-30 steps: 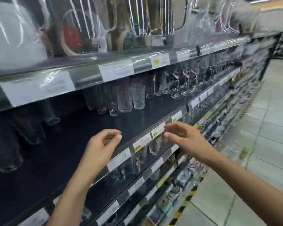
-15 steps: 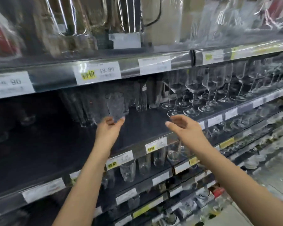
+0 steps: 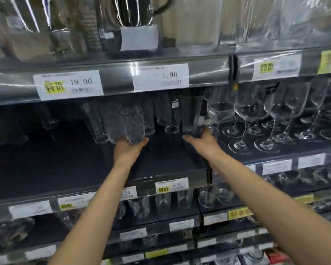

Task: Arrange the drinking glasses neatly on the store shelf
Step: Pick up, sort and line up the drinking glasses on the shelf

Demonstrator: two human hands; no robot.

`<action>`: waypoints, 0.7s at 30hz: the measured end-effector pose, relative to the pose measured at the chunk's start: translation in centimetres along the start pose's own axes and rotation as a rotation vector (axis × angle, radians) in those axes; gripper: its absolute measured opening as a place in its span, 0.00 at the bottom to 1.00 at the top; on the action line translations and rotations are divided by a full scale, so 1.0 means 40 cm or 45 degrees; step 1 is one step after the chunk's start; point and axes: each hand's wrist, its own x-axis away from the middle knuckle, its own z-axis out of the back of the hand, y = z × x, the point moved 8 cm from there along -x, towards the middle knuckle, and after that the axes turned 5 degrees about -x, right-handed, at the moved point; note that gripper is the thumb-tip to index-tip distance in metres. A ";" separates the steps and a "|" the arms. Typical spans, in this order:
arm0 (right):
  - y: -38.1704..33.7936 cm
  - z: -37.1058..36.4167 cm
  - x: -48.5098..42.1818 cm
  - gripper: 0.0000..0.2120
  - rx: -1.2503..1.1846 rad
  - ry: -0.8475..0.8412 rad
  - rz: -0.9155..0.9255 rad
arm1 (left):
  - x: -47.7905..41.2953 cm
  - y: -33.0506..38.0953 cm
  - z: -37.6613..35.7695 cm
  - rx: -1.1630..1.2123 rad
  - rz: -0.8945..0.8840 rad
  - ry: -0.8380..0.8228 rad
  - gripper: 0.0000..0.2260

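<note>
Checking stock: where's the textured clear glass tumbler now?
Head view: the textured clear glass tumbler is left-centre on the dark shelf, its base in the left hand.

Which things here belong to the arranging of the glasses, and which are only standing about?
Job: textured glass gripped by the left hand; tall plain glass with the right hand at its base; dark shelf.
Standing about: wine glasses; price tags; wrapped goods above; glasses on the lower shelf.
</note>
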 end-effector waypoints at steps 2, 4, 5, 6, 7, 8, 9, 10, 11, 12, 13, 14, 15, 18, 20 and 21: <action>0.009 -0.017 -0.047 0.31 -0.077 -0.002 -0.008 | -0.022 -0.006 -0.012 0.014 0.027 0.047 0.34; 0.018 -0.031 -0.089 0.32 -0.152 0.012 -0.021 | -0.044 -0.014 -0.023 0.029 0.041 0.094 0.38; 0.020 -0.036 -0.109 0.33 -0.174 0.025 -0.029 | -0.052 -0.016 -0.028 0.024 0.042 0.106 0.38; 0.018 -0.039 -0.127 0.34 -0.189 0.040 -0.033 | -0.055 -0.012 -0.032 0.016 0.035 0.115 0.36; 0.019 -0.042 -0.145 0.36 -0.206 0.056 -0.035 | -0.061 -0.010 -0.034 0.002 0.035 0.125 0.35; 0.020 -0.043 -0.159 0.40 -0.212 0.078 -0.045 | -0.065 -0.005 -0.036 -0.017 0.023 0.139 0.34; 0.027 -0.042 -0.174 0.44 -0.205 0.108 -0.058 | -0.069 0.000 -0.036 -0.043 0.014 0.161 0.33; 0.037 -0.040 -0.192 0.46 -0.195 0.140 -0.062 | -0.077 0.001 -0.037 -0.067 0.003 0.190 0.32; 0.046 -0.038 -0.211 0.45 -0.200 0.167 -0.046 | -0.082 0.005 -0.037 -0.093 -0.003 0.219 0.31; 0.051 -0.038 -0.226 0.42 -0.208 0.185 -0.022 | -0.085 0.009 -0.036 -0.114 -0.004 0.245 0.31; 0.052 -0.036 -0.237 0.39 -0.214 0.201 -0.006 | -0.084 0.017 -0.035 -0.117 0.005 0.265 0.30; 0.042 -0.034 -0.237 0.35 -0.216 0.210 0.013 | -0.087 0.019 -0.034 -0.106 0.013 0.283 0.29; 0.036 -0.033 -0.239 0.32 -0.221 0.210 0.023 | -0.084 0.023 -0.033 -0.088 0.019 0.296 0.29; 0.015 -0.029 -0.236 0.24 -0.180 0.217 0.084 | -0.086 0.024 -0.027 -0.112 0.027 0.348 0.28; 0.004 -0.028 -0.233 0.22 -0.144 0.207 0.147 | -0.088 0.029 -0.019 -0.141 0.026 0.373 0.28; 0.002 -0.029 -0.233 0.21 -0.138 0.192 0.169 | -0.089 0.030 -0.018 -0.143 0.022 0.376 0.28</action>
